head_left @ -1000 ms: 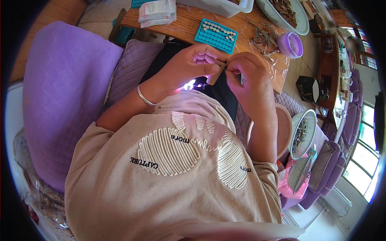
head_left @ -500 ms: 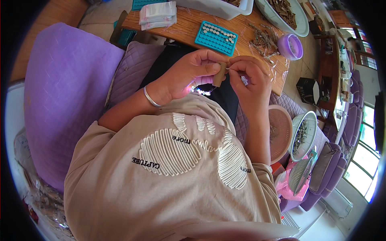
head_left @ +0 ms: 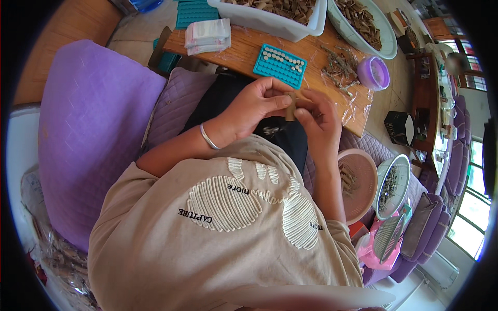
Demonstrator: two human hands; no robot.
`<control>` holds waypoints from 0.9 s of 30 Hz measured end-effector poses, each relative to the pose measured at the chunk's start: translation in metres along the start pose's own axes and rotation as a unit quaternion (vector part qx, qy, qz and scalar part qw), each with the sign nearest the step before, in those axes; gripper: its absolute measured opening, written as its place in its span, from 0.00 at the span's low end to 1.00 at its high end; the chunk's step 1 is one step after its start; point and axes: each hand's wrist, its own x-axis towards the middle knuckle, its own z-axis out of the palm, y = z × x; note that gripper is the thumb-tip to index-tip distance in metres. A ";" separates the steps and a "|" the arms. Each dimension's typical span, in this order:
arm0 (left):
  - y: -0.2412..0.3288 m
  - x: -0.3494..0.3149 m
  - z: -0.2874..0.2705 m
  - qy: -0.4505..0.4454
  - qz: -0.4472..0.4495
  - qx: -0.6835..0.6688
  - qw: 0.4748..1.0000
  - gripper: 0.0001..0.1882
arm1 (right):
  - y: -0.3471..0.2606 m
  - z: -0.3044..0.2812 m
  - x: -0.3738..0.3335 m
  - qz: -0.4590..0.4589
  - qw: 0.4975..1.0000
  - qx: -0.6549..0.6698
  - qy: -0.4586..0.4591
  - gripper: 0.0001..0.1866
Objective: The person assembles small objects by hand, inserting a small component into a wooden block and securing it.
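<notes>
A small tan-brown strip (head_left: pixel 291 111), like a dried piece of bark or a rolled leaf, is held up before my lap at the table's near edge. My left hand (head_left: pixel 259 106) pinches its left side between thumb and fingers. On its right side, the bent fingers and thumb of my right hand (head_left: pixel 320 115) close against it; they partly cover it. Just beyond my hands lies a teal grid tray (head_left: pixel 273 76), with small round whitish pieces in some of its pockets.
Dry twigs (head_left: pixel 340 67) and a purple tub (head_left: pixel 373 73) stand right on the wooden table (head_left: pixel 244 39). Small packets (head_left: pixel 207 36) lie left. Behind are a white bin (head_left: pixel 290 32) and a green basket (head_left: pixel 358 39) of brown strips. Pink (head_left: pixel 372 173) and pale-green (head_left: pixel 381 210) baskets sit beside my right arm.
My right thumb and fingers have moved in from a thin pale strand at the strip's edge to press against the strip. My left hand keeps its hold. The view has shifted slightly.
</notes>
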 end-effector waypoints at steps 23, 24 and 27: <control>0.166 0.283 -0.098 0.031 0.209 0.943 0.256 0.06 | 0.027 -0.149 -0.070 0.165 0.823 -0.530 0.118 0.09; 0.165 0.286 -0.096 0.022 0.217 0.950 0.225 0.06 | 0.022 -0.142 -0.050 0.141 0.836 -0.516 0.122 0.10; 0.174 0.270 -0.077 0.043 0.175 0.941 0.288 0.04 | 0.036 -0.126 0.013 0.091 0.878 -0.452 0.128 0.09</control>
